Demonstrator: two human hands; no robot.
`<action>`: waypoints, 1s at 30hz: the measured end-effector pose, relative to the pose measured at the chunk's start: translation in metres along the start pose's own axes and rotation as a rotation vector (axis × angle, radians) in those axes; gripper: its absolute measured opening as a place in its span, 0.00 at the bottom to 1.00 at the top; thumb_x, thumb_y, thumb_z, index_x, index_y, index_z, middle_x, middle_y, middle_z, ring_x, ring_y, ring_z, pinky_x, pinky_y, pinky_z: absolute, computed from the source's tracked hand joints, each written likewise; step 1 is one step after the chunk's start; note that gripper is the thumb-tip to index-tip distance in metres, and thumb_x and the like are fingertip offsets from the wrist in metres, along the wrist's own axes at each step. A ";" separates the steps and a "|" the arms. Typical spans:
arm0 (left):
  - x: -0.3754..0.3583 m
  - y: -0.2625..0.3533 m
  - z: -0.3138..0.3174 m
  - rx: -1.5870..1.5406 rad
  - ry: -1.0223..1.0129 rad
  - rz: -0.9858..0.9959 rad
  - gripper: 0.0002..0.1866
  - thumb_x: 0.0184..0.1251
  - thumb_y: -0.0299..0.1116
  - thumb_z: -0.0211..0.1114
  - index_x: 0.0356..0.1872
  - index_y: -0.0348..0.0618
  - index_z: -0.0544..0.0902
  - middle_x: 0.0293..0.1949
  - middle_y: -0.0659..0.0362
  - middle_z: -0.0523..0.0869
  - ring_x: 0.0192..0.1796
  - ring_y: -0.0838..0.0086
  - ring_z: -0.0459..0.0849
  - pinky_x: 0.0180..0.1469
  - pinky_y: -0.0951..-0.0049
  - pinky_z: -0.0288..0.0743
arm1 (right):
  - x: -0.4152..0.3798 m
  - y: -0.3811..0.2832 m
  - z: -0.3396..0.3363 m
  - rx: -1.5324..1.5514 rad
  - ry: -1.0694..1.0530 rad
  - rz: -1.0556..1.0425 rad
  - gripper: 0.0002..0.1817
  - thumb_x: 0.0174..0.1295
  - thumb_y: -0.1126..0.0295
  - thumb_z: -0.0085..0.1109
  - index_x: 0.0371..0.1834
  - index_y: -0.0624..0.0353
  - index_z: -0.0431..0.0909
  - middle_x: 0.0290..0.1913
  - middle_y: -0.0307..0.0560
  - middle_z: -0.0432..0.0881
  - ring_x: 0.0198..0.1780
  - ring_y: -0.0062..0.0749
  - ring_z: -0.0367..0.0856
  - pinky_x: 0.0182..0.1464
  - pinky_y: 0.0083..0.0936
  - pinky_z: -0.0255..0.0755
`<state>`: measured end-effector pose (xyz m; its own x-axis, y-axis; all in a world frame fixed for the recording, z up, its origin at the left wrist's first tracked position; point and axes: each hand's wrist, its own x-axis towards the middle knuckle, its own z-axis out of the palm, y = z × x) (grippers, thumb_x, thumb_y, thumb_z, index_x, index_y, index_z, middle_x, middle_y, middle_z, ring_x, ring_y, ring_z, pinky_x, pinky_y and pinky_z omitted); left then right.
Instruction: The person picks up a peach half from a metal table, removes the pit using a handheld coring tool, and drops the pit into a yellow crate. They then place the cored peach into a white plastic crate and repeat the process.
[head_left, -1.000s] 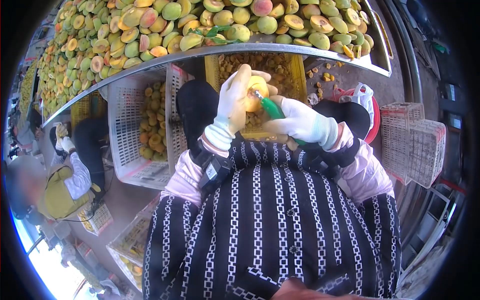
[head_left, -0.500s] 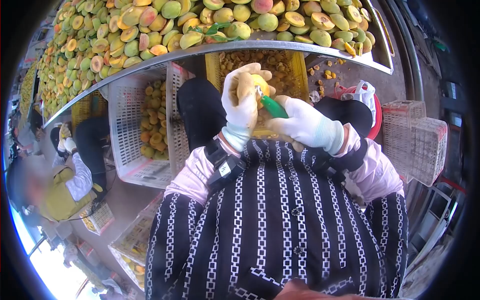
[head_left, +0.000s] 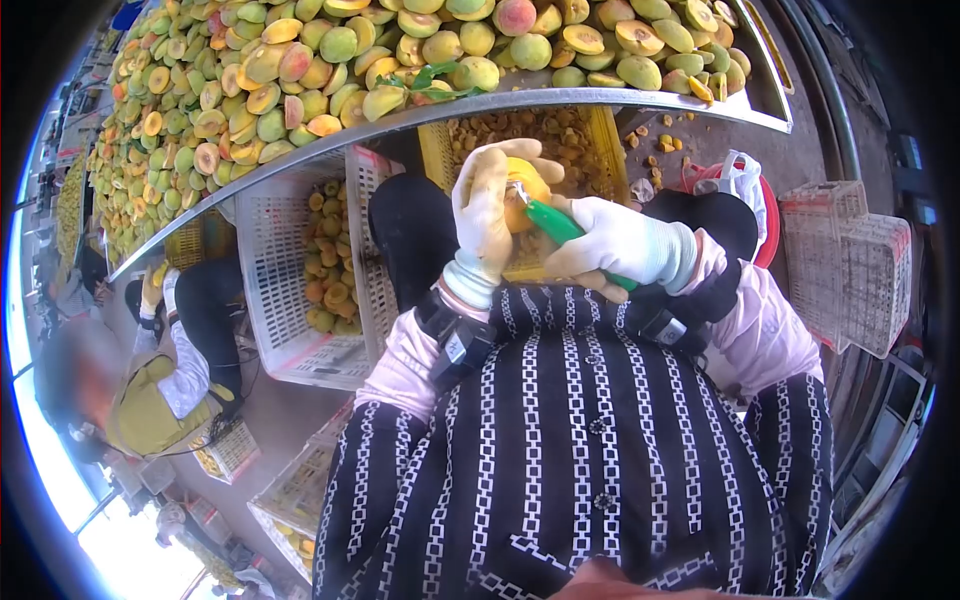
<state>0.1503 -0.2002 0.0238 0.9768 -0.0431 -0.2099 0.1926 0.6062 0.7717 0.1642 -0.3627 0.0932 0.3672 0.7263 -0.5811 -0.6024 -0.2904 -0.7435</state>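
The left hand (head_left: 484,215), in a pale glove, curls its fingers round a yellow-orange fruit (head_left: 535,182), and the right hand (head_left: 612,243), gloved too, grips a green-handled tool (head_left: 553,222) whose metal tip meets the fruit. Half a second ago the left fingers hid more of that fruit; now a wider stretch of it shows, and the butt of the green handle has come into sight below the right hand. The fruit looks smooth and bright, rounded at the top, held up in front of the striped shirt (head_left: 560,400) and above the yellow crate (head_left: 437,152), where loose fruit pieces (head_left: 570,138) lie. To the left of the knees a white crate (head_left: 280,270) holds more fruit (head_left: 328,255). Across the front runs the metal-edged table (head_left: 480,103), heaped with green, yellow and reddish fruit, many cut in half, a few green leaves (head_left: 430,78) among them. On the right there's a red basin (head_left: 768,230) with a white bag (head_left: 742,182) at it, then pale crates (head_left: 872,275). Over on the left a co-worker (head_left: 150,405) in a yellowish vest sits with gloved hands raised.
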 end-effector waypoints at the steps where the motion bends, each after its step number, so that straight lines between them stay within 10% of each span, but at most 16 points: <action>1: 0.000 0.000 0.000 0.039 -0.021 0.014 0.24 0.74 0.50 0.48 0.51 0.36 0.74 0.38 0.46 0.84 0.29 0.66 0.84 0.36 0.68 0.82 | 0.001 0.005 -0.004 0.030 -0.057 0.014 0.10 0.57 0.69 0.57 0.32 0.66 0.72 0.14 0.40 0.72 0.09 0.24 0.69 0.11 0.19 0.61; 8: -0.001 -0.008 0.008 -0.039 0.007 0.155 0.25 0.73 0.54 0.48 0.52 0.40 0.73 0.38 0.46 0.84 0.28 0.63 0.85 0.30 0.67 0.82 | 0.003 0.012 0.003 0.282 -0.104 -0.083 0.11 0.56 0.69 0.56 0.21 0.64 0.72 0.13 0.40 0.70 0.08 0.23 0.66 0.10 0.17 0.60; 20: 0.011 -0.021 0.017 -0.200 0.195 -0.153 0.25 0.72 0.55 0.48 0.51 0.42 0.73 0.40 0.48 0.84 0.25 0.64 0.83 0.24 0.69 0.79 | 0.015 0.036 0.010 0.040 0.135 -0.203 0.10 0.55 0.69 0.56 0.26 0.66 0.71 0.15 0.45 0.74 0.11 0.30 0.73 0.13 0.24 0.67; 23: 0.021 -0.041 0.005 -0.096 0.197 -0.115 0.24 0.71 0.55 0.49 0.50 0.43 0.74 0.40 0.49 0.84 0.29 0.63 0.83 0.30 0.66 0.79 | 0.031 0.055 0.009 -0.807 0.693 -0.360 0.13 0.53 0.71 0.55 0.38 0.68 0.70 0.25 0.62 0.80 0.27 0.54 0.82 0.30 0.42 0.75; 30: 0.033 -0.077 -0.005 -0.362 0.474 -0.290 0.19 0.72 0.51 0.50 0.44 0.45 0.75 0.36 0.50 0.84 0.36 0.63 0.81 0.39 0.63 0.78 | 0.043 0.077 -0.002 -0.934 0.824 -0.306 0.13 0.53 0.71 0.55 0.39 0.66 0.71 0.26 0.61 0.81 0.30 0.57 0.81 0.33 0.46 0.75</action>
<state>0.1672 -0.2444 -0.0457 0.7270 0.0592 -0.6841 0.3168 0.8550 0.4106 0.1353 -0.3553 0.0108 0.9317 0.3393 -0.1296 0.1843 -0.7490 -0.6364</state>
